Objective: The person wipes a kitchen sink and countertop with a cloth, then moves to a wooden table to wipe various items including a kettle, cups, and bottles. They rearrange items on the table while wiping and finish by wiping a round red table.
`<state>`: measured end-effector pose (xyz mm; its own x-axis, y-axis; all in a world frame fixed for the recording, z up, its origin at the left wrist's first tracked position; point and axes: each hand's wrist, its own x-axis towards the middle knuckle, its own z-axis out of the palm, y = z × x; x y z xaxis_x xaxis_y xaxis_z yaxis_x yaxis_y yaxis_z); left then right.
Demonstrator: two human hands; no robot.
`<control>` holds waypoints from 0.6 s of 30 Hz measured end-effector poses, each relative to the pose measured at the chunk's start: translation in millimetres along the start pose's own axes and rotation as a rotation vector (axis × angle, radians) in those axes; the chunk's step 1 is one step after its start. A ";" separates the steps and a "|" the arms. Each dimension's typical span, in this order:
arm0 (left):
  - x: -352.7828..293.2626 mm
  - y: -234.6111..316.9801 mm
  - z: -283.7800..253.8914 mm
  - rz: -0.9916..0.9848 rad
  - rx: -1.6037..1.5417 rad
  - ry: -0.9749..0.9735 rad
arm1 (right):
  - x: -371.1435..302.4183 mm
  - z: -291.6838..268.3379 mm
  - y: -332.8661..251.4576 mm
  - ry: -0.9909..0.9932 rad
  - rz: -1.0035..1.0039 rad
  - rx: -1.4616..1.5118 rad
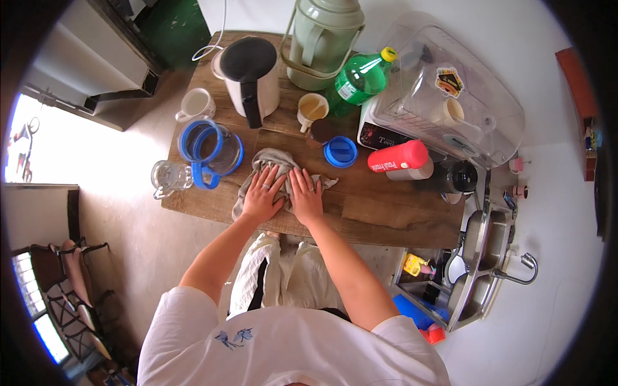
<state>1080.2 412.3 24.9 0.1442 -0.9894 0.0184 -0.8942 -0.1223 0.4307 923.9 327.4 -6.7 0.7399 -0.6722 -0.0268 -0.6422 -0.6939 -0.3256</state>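
Observation:
A crumpled grey-brown cloth (273, 157) lies on the wooden table (376, 212) near its front edge. Both of my hands press on it, side by side. My left hand (262, 195) rests flat with fingers stretched forward and a ring on one finger. Beside it, my right hand (305, 195) lies with its fingers extended over the cloth's right part. Left of the cloth stands a clear pitcher (222, 151) with a blue rim and handle. A round blue lid (340, 152) lies to the right, beyond my right hand.
Around the table stand a glass mug (170, 178), white cup (196, 105), kettle (270, 83), thermos (318, 48), cup of tan liquid (311, 109), green bottle (364, 78), red bottle (398, 156), dark-lidded bottle (458, 176) and clear-covered tea box (463, 103). A metal sink (473, 289) adjoins at right.

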 end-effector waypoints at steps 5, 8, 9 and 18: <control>30.3 38.9 37.5 -0.035 0.123 -0.043 | -5.8 -23.2 39.6 -0.052 0.064 -0.027; 15.6 85.2 54.6 -0.006 0.028 -0.105 | -51.0 -32.7 74.8 -0.051 0.076 -0.012; 9.8 101.0 64.0 0.010 0.047 -0.119 | -69.6 -38.6 85.5 -0.061 0.087 -0.002; 35.2 234.6 123.6 0.207 -0.169 -0.104 | -174.8 -96.8 188.0 -0.106 0.304 -0.113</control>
<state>823.1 339.1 15.1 -0.0857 -0.9958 0.0326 -0.8156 0.0889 0.5717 654.5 289.5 28.2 0.5236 -0.8265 -0.2068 -0.8506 -0.4938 -0.1806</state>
